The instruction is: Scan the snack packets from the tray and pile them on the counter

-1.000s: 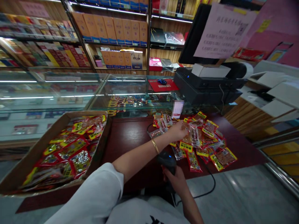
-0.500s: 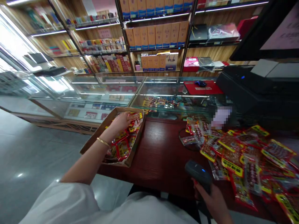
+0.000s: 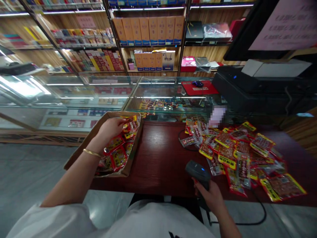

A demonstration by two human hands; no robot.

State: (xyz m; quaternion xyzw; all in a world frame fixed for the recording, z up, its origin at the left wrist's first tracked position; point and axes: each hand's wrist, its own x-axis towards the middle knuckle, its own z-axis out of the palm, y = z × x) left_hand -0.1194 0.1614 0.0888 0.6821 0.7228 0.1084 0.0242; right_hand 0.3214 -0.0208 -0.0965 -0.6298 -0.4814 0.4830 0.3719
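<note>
Inside an open cardboard box point(image 3: 137, 140) at the left end of the counter, my left hand point(image 3: 111, 127) is among red and yellow snack packets point(image 3: 119, 158). Its fingers are curled at the edge of one snack packet point(image 3: 131, 125) near the box's far side, and the fingertips are partly hidden. My right hand point(image 3: 210, 195) is wrapped around the handle of a dark barcode scanner point(image 3: 198, 172), whose blue light is lit. The scanner is held over the counter's front edge, its head tilted to the left. To its right lies a loose pile of snack packets point(image 3: 228, 150).
The dark red wooden counter point(image 3: 158, 148) spans the front, with a glass display case point(image 3: 158, 89) behind it. A black cable point(image 3: 264, 211) loops below at right. A monitor point(image 3: 272, 29), a black machine point(image 3: 260, 86) and a mouse point(image 3: 198, 83) stand at the back right.
The view has swung to the right, showing more of the packet pile and the scanner's cable. My left hand stays in the box at the packets; my right hand still grips the scanner.
</note>
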